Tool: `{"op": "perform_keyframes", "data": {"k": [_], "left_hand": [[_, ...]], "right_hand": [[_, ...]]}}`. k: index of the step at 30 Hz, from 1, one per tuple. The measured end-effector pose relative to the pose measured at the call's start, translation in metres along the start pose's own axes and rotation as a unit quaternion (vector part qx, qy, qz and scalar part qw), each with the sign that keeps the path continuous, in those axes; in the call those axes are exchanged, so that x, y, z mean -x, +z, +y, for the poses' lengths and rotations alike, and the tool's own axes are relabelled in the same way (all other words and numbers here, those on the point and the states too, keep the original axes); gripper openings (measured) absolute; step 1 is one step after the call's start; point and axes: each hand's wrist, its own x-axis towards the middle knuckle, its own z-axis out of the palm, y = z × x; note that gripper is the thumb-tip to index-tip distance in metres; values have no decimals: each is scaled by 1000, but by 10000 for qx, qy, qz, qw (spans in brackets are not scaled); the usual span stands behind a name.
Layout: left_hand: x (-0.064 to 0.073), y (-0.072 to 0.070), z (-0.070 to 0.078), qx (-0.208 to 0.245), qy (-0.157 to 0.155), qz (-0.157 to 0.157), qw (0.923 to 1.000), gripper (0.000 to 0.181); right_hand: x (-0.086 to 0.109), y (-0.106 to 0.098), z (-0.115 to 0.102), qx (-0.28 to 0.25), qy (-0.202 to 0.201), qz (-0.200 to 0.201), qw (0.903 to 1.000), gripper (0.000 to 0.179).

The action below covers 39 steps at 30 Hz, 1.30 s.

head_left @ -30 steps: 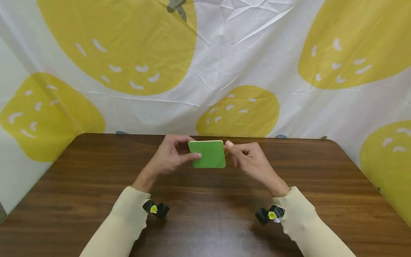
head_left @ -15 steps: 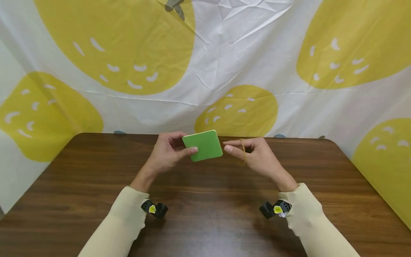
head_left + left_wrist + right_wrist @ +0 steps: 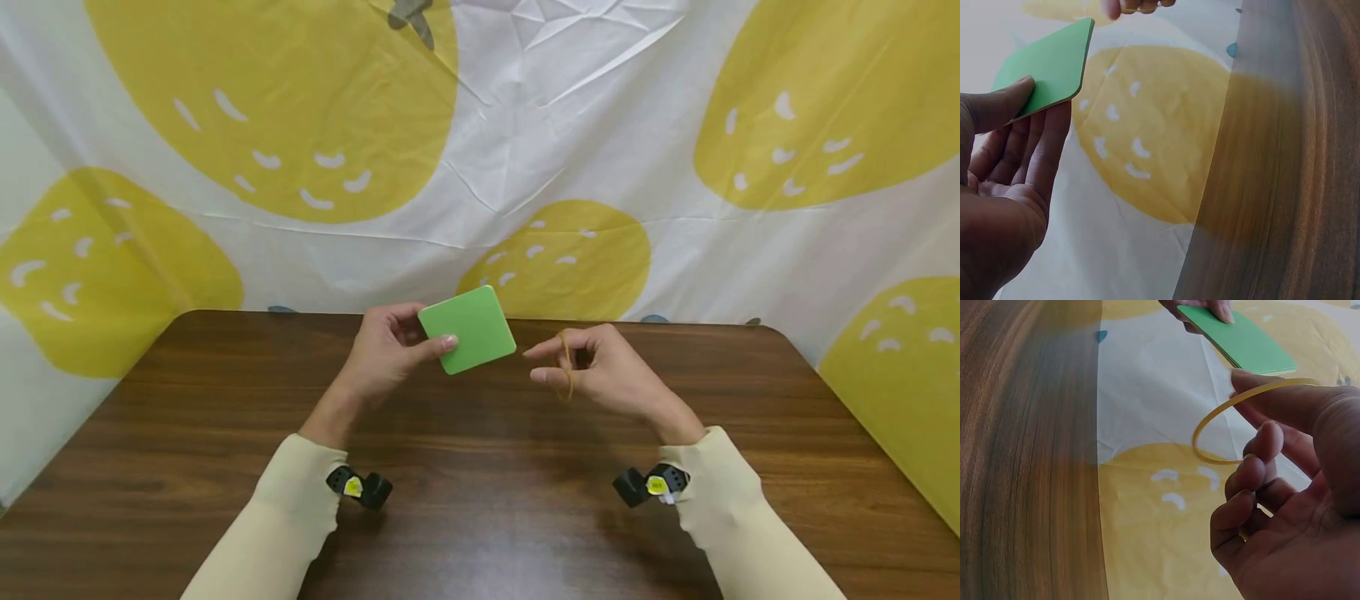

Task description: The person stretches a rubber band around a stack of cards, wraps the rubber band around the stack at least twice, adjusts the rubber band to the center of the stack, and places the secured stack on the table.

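A thin stack of green cards (image 3: 468, 329) with rounded corners tilts above the far part of the table. My left hand (image 3: 386, 350) grips its left side, the thumb across the front face and the other fingers behind, as the left wrist view also shows. Layered edges of the stack (image 3: 1247, 344) show in the right wrist view. To its right, apart from the cards, my right hand (image 3: 607, 371) carries a tan rubber band (image 3: 1200, 428) looped loosely about its thumb and fingers. Its thumb and index finger are spread, and the other fingers curl inward.
The brown wooden table (image 3: 480, 517) has its far edge just behind the hands. A white cloth (image 3: 517, 125) printed with yellow fruit hangs behind it. Each wrist bears a black strap with a small camera, the left camera (image 3: 375, 492) and the right camera (image 3: 630, 487).
The rubber band has come away from the cards with my right hand, which moved right and spread its thumb and index finger. My left hand has raised and tilted the cards slightly.
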Motion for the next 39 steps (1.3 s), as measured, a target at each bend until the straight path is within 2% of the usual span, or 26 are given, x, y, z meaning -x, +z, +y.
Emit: {"op": "perform_keyframes", "data": {"k": [3,5,9,12,13,15,21,28,33,39], "left_hand": [[0,0,0,79,-51,-43,9999,26],[0,1,0,191,-136,-135,9996,27],[1,2,-1,547,-514,-409,9963,28],[2,3,-1,805,-908,-611,9907,27],[2,3,-1,864,-1038,-668,9886,26],[3,4,-1,906,-1301,-796,9841,24],[3,8,0,769,-1931,-1135,9716,23],[5,12,-3,873,-2235,-1480,9594,21],[6,14,-5,992,-2376,-1720,9509,21],[8,17,-6,1112,-2425,-1974,9433,21]], "right_hand": [[1,-2,1,252,40,-120,9996,36],[1,-4,1,524,26,-230,9984,23],[1,-7,1,925,-67,-622,9937,25],[2,-8,1,1056,-122,-835,9908,37],[2,-7,1,1100,-137,-850,9902,46],[3,-7,0,1291,-167,-777,9884,64],[5,-2,-1,1877,-165,-394,9813,79],[6,2,-2,1797,-177,-353,9829,90],[7,5,-4,1486,-268,-555,9870,97],[7,9,-3,1342,-394,-748,9873,105]]}}
